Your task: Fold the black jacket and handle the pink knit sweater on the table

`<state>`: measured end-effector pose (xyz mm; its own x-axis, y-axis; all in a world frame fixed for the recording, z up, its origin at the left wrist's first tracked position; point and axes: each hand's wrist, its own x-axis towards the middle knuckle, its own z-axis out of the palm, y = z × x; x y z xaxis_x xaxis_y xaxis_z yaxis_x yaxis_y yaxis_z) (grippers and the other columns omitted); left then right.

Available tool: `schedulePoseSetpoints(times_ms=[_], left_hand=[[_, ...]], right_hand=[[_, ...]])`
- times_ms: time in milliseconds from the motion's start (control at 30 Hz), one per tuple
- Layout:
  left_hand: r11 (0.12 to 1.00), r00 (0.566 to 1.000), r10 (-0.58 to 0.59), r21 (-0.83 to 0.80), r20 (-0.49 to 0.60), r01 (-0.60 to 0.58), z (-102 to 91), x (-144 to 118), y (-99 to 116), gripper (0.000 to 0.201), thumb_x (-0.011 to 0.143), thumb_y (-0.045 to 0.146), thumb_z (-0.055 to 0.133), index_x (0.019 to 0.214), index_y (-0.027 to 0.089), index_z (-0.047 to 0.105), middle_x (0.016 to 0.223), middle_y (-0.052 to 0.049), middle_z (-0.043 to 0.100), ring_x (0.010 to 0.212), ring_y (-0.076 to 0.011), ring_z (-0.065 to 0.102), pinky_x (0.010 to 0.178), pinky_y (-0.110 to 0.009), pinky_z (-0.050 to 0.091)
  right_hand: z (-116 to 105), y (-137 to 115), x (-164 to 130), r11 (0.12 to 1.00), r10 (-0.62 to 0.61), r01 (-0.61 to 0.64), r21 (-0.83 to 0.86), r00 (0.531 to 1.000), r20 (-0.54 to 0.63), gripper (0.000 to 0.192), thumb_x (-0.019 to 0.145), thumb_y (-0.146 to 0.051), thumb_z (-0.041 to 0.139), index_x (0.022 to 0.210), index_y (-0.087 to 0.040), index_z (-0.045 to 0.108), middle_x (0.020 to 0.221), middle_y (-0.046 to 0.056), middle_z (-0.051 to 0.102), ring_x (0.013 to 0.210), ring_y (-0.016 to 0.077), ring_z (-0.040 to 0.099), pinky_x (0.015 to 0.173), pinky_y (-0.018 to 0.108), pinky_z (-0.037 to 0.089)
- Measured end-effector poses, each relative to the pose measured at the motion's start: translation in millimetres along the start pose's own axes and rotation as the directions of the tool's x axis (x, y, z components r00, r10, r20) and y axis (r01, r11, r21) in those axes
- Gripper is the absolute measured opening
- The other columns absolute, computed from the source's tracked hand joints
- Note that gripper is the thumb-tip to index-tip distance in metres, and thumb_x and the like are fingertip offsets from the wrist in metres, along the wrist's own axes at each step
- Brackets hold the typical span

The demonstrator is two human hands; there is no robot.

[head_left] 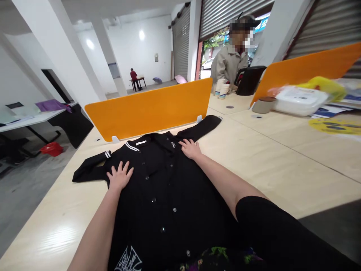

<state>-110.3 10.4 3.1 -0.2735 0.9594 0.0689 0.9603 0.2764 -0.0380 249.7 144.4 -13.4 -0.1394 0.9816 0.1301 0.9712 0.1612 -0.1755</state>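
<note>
A black snap-button jacket (158, 180) lies spread out, front up, on the light wooden table (64, 222). White stripes mark its collar and cuffs, and a white print shows at its lower left. My left hand (120, 177) rests flat on the jacket near the left shoulder, fingers spread. On the opposite side, my right hand (191, 149) presses flat on the chest by a small white emblem, its fingers stretched out. Both sleeves reach outward, the left one bent. The jacket's bottom edge is hidden by my body.
An orange divider (149, 109) stands just beyond the collar. At the right are a white plastic container (301, 99), a roll of tape (263, 105) and a yellow bag (324, 87). Paper cups (223, 91) stand near a person (229, 62) at the back. A red basin (52, 149) sits on the floor.
</note>
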Motion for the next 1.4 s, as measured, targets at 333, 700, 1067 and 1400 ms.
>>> schedulePoseSetpoints(times_ms=[333, 700, 1067, 1400], left_hand=[[0.994, 0.998, 0.057, -0.095, -0.033, -0.060, 1.3, 13.9, 16.6, 0.062, 0.090, 0.059, 0.024, 0.146, 0.033, 0.031, 0.156, -0.004, 0.024, 0.141, -0.0417, 0.015, 0.105, -0.070, 0.016], [0.989, 0.988, 0.134, -0.056, -0.074, -0.138, 4.8, 10.0, 16.7, 0.061, 0.093, 0.052, 0.022, 0.145, 0.024, 0.034, 0.154, -0.006, 0.029, 0.143, -0.0303, 0.017, 0.111, -0.063, 0.014], [0.989, 0.989, 0.133, -0.050, -0.061, -0.136, 5.2, 24.9, 11.2, 0.059, 0.093, 0.052, 0.025, 0.146, 0.028, 0.032, 0.155, -0.005, 0.028, 0.142, -0.0333, 0.020, 0.109, -0.064, 0.020], [0.990, 0.992, 0.130, -0.056, -0.004, -0.130, 1.1, 53.3, 7.5, 0.055, 0.094, 0.048, 0.021, 0.146, 0.032, 0.029, 0.156, -0.004, 0.025, 0.142, -0.0325, 0.018, 0.107, -0.067, 0.017]], right_hand=[[-30.2, -21.3, -30.6, 0.999, -0.039, 0.038, -0.010, 0.959, -0.280, 0.045, 0.094, -0.047, 0.035, 0.100, -0.018, 0.069, 0.114, 0.014, 0.063, 0.112, 0.0283, 0.048, 0.094, 0.044, 0.038], [-36.7, -95.3, 22.9, 0.825, 0.099, -0.125, 0.551, 0.992, 0.076, 0.010, 0.075, -0.026, 0.059, 0.079, -0.017, 0.061, 0.068, -0.002, 0.058, 0.059, 0.0118, 0.053, 0.055, 0.022, 0.041], [13.0, -132.0, 20.9, 0.803, -0.311, 0.320, 0.503, 0.945, -0.104, 0.020, 0.091, -0.029, 0.049, 0.085, -0.020, 0.066, 0.100, 0.002, 0.061, 0.092, 0.0134, 0.059, 0.084, 0.024, 0.043], [15.6, -133.4, 6.8, 0.795, -0.552, 0.551, 0.253, 0.831, -0.077, 0.032, 0.094, -0.038, 0.045, 0.119, -0.034, 0.064, 0.138, -0.002, 0.051, 0.105, 0.0203, 0.054, 0.091, 0.033, 0.042]])
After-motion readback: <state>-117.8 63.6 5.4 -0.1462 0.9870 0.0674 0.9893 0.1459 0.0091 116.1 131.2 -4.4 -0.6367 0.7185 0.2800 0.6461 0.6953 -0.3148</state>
